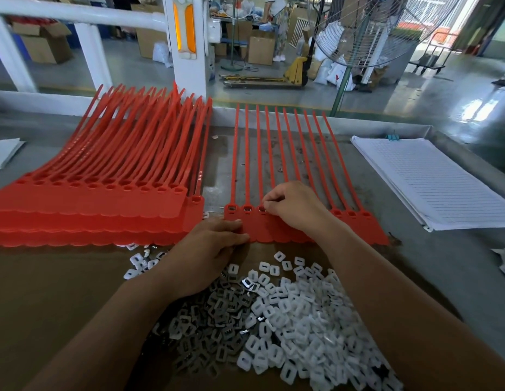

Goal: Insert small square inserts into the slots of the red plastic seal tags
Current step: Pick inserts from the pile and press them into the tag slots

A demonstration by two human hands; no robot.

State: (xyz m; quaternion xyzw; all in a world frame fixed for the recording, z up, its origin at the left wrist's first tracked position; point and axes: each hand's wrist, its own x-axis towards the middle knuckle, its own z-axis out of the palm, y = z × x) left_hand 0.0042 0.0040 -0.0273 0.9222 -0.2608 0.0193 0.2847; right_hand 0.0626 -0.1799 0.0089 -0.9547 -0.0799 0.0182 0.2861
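The strip of red seal tags (276, 231) lies flat in the middle of the frame. Its joined heads run in a row just above the hands, and its thin tails reach up toward the far edge of the grey table (448, 266).

The left hand (214, 249) rests on the lower left part of the strip, fingers straight and close together, pressing on the red plastic. The right hand (293, 207) sits over the middle of the row with its fingers curled. Thumb and forefinger are pinched together at the third slot from the left, apparently on an insert (262, 209), though the fingertips hide most of it. The two slots (231, 208) to the left of that one each show a pale insert seated in them. Three more heads of the strip show to the right of the wrist.

In the lower centre, between the forearms, lies the pile of inserts (290, 323), white and loosely heaped on a brown cardboard sheet (62, 300). A few strays lie near the left hand.

At the left of the frame is a tall stack of red tags (90, 213), touching the table beside the strip, with its tails curving upward. At the right lies a lined paper pad (434, 179). A standing fan (372, 32) and a yellow pallet jack (276, 77) stand on the floor at the upper right.
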